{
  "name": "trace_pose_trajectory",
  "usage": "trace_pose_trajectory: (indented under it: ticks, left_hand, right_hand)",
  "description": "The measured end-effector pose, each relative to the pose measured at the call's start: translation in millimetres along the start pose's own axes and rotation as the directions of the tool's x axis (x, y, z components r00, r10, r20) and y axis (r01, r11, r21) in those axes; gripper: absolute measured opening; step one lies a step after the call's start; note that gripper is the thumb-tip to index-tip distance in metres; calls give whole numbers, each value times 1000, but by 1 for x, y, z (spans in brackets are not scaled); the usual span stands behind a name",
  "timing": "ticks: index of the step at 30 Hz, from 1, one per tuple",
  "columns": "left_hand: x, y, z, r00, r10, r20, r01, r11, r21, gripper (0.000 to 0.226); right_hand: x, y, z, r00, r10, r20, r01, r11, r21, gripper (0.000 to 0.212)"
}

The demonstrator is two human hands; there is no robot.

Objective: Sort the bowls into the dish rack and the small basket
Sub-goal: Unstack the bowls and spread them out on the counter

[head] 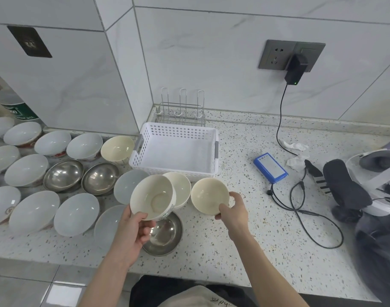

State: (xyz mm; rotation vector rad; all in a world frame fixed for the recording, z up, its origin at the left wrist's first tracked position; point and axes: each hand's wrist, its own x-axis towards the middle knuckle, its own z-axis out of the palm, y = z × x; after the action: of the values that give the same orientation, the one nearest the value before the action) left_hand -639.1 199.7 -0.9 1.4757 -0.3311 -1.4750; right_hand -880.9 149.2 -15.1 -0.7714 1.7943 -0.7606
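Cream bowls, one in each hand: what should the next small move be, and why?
Probably carry the left hand's cream bowl forward into the white basket. That bowl is already lifted, and the basket lies open just behind it. The right hand grips a second cream bowl, which could follow.

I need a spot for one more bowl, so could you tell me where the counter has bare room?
Bare counter lies between the white basket and the blue battery pack, and along the front edge right of the steel bowl. Left of the basket, bowls crowd it.
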Motion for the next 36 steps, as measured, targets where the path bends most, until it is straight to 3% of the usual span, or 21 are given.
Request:
trace_pose_trajectory:
  ticks: [9, 18, 21, 25, 29, 36]
  left_hand:
    - [0, -4, 6, 1000, -8, 12, 7, 999, 45, 39]
    - [-9, -8, 19, 999, 36, 26, -39, 993, 111, 43]
    - [-11, -10, 23, 997, 50, 50, -56, 991, 124, 46]
    - [-15, -14, 30, 992, 57, 113, -76, 983, 169, 52]
    - [-23, -21, 40, 980, 40, 197, -92, 960, 263, 54]
    - [-39, -39, 56, 951, -37, 307, -117, 875, 470, 62]
  right_hand:
    - [1, 2, 6, 999, 24, -22, -23, 998, 60, 60]
    - [2, 9, -8, 991, 78, 108, -80, 997, 18, 64]
    - [-3, 11, -17, 996, 64, 64, -61, 996, -58, 57]
    - [-15, 10, -33, 996, -86, -13, 84, 991, -109, 32]
    - [-28, 3, -44, 979, -181, 99, 183, 983, -17, 24]
    - [-43, 13, -54, 922, -229, 313, 244, 970, -9, 18]
